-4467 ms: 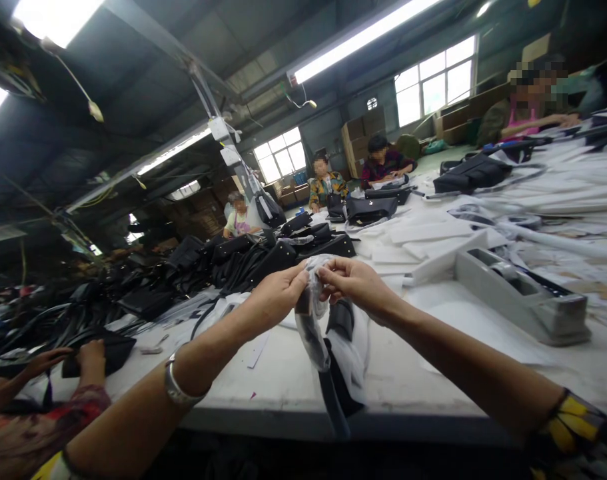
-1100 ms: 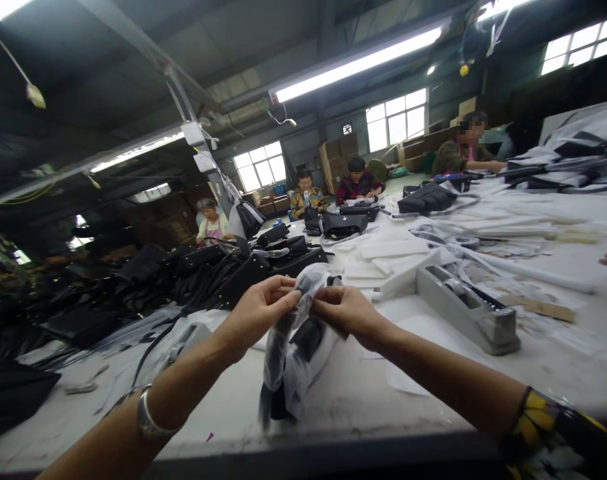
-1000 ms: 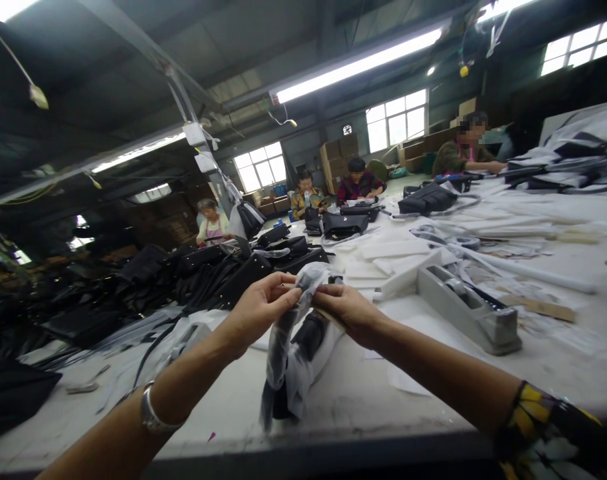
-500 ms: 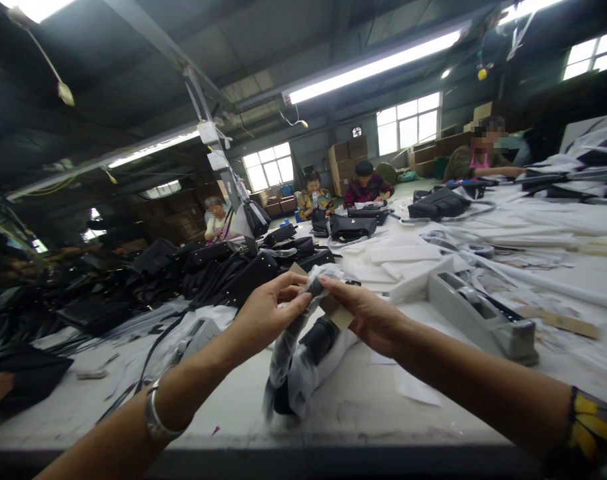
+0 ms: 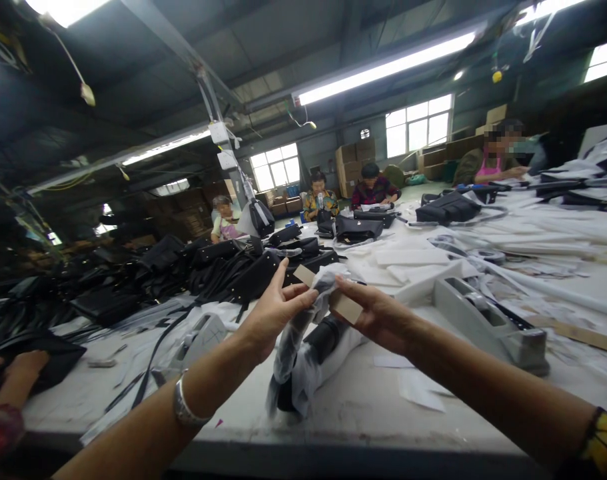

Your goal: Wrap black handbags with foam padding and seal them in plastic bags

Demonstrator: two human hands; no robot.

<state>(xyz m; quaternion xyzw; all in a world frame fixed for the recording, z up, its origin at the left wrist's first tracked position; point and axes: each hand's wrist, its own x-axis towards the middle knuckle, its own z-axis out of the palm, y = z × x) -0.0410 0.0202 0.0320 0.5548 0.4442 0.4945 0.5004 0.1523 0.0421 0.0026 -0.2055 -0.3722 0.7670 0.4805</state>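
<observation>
A black bag (image 5: pixel 323 339) stands on the table in front of me, partly covered in thin white wrapping. Its handle (image 5: pixel 289 340), sheathed in clear plastic, arches up to my fingers. My left hand (image 5: pixel 270 317) pinches the left of the handle's top with the thumb and bent fingers, while its index finger points up. From the right, my right hand (image 5: pixel 383 313) grips the same handle top, thumb uppermost. A strip of brown card (image 5: pixel 347 307) shows beneath the right thumb, and brown card also sticks out above my left fingers.
Grey tape dispensers (image 5: pixel 488 323) stand on both sides. Black bags (image 5: pixel 223 267) are heaped to the left, white foam sheets (image 5: pixel 413 257) behind. A co-worker's hand (image 5: pixel 28 367) rests on a black bag at far left. Several people sit across the table (image 5: pixel 383 427).
My left index finger has lifted away from the handle and points up. More of the brown card shows. The co-worker's hand at far left has come further into view.
</observation>
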